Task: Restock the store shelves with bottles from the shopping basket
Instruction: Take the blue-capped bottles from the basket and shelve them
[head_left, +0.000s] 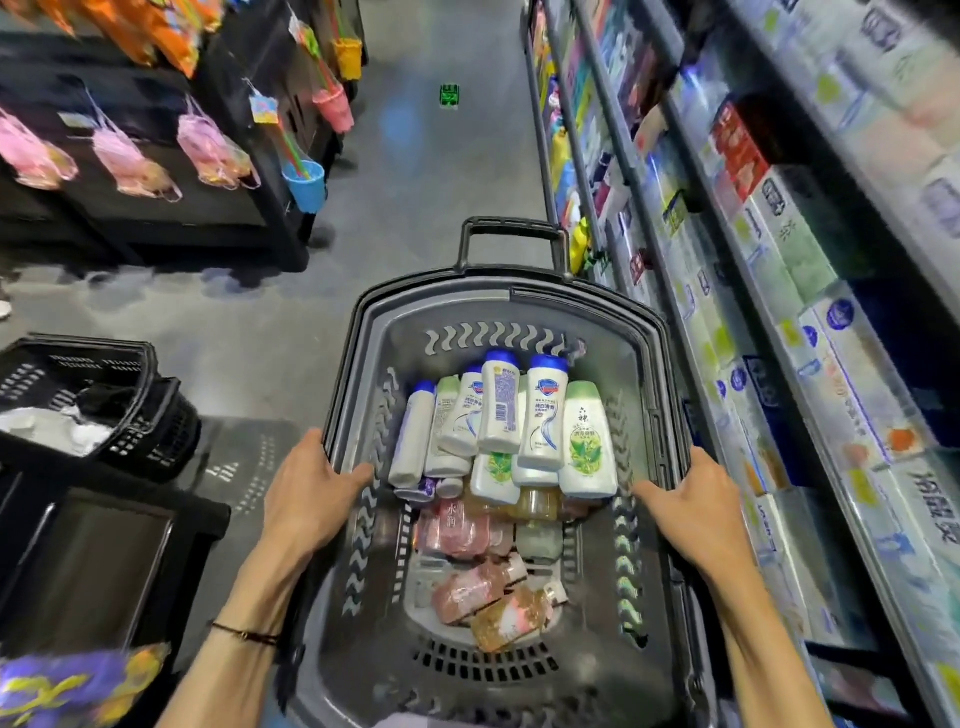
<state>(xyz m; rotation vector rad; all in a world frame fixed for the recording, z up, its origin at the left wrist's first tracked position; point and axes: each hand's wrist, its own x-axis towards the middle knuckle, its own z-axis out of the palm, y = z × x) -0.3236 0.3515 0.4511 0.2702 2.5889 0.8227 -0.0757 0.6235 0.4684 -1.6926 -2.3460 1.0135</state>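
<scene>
A grey shopping basket (644, 374) sits low in front of me in the aisle. Inside lie several white bottles with blue caps (500, 408), white bottles with green leaf labels (587, 441), and pink and amber pouches (467, 587) nearer to me. My left hand (306, 488) grips the basket's left rim, thumb inside. My right hand (696, 499) grips the right rim the same way. The basket's pull handle (511, 234) stands up at its far end. Store shelves (779, 332) run along the right side, packed with boxed goods.
A black basket (130, 395) with white items stands on a dark stand at left. Dark racks (171, 171) with hanging pink bags and a blue cup (306, 184) line the left of the aisle. Grey floor (426, 171) stretches ahead, with a small green object (449, 97).
</scene>
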